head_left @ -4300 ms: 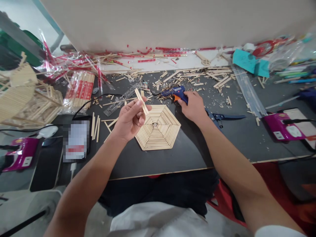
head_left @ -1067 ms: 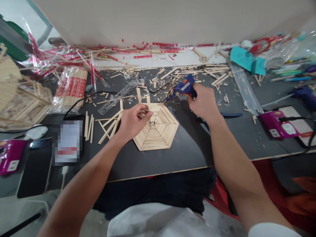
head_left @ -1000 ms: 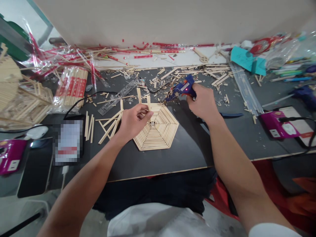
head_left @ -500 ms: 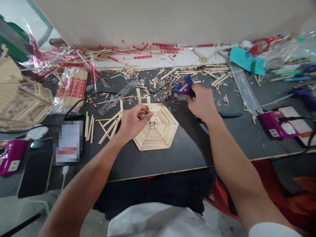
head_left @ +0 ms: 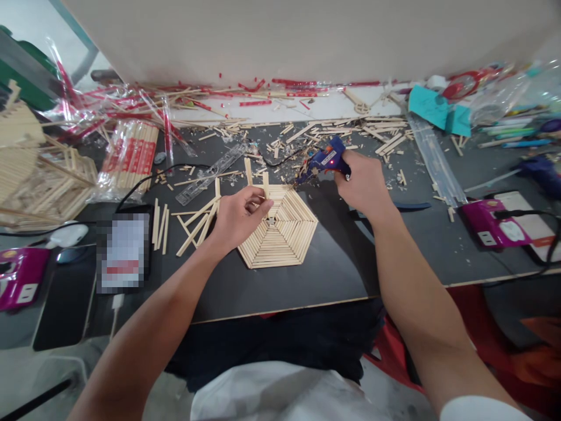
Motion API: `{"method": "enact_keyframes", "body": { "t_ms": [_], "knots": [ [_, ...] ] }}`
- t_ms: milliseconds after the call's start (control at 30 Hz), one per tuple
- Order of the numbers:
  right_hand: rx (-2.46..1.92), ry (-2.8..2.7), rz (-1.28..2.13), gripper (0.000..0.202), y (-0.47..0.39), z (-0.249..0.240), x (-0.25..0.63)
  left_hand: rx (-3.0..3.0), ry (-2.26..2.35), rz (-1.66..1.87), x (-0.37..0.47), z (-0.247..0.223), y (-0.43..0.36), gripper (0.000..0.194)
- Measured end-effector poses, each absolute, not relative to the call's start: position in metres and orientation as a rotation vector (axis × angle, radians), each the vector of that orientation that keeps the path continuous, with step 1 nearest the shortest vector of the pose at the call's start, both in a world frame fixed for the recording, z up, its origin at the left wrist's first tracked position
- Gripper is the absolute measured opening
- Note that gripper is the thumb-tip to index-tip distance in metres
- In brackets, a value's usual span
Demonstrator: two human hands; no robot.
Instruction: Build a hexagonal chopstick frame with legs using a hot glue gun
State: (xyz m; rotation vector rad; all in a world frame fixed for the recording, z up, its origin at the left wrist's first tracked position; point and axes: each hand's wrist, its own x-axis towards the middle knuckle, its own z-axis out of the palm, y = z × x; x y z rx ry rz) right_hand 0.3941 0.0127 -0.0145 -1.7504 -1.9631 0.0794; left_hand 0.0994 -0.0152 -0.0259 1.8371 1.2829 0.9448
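Observation:
A hexagonal panel of pale wooden sticks point(head_left: 280, 251) lies flat on the dark table, with a small opening at its middle. My left hand point(head_left: 243, 217) is over the panel's upper left part, its fingers pinching a short upright wooden stick point(head_left: 266, 182). Wrapped round the handle of a blue glue gun point(head_left: 324, 159) is my right hand point(head_left: 362, 180). A small red light shows on the gun, and its nozzle points left and down at the panel's top right edge. Loose sticks point(head_left: 197, 225) lie just left of my left hand.
A clear ruler point(head_left: 210, 175) and stick scraps lie behind the panel. Wrapped sticks point(head_left: 129, 153), a phone point(head_left: 125, 251) and a stick structure point(head_left: 56, 187) are at the left. A purple power socket point(head_left: 495, 223) and a second glue gun point(head_left: 541, 172) are at the right.
The glue gun in my right hand has shifted very slightly right, its nozzle still near the panel's edge. My left hand keeps its pinch on the stick. The whole view has shifted slightly.

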Motion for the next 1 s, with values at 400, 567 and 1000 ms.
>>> {"method": "enact_keyframes", "body": {
  "t_ms": [400,567,1000],
  "knots": [
    [-1.891,-1.8,0.011,0.017,0.013,-0.015,0.393,1.848,1.26,0.935,0.098,-0.018,-0.015,0.017],
    [-1.978,-1.76,0.044,0.046,0.017,-0.034,0.401,1.844,1.209,0.93,0.099,-0.019,-0.014,0.018],
    [-0.918,-1.943,0.693,0.042,-0.017,0.015,0.311,2.116,0.976,0.909,0.097,-0.01,-0.014,0.021]
  ]
}}
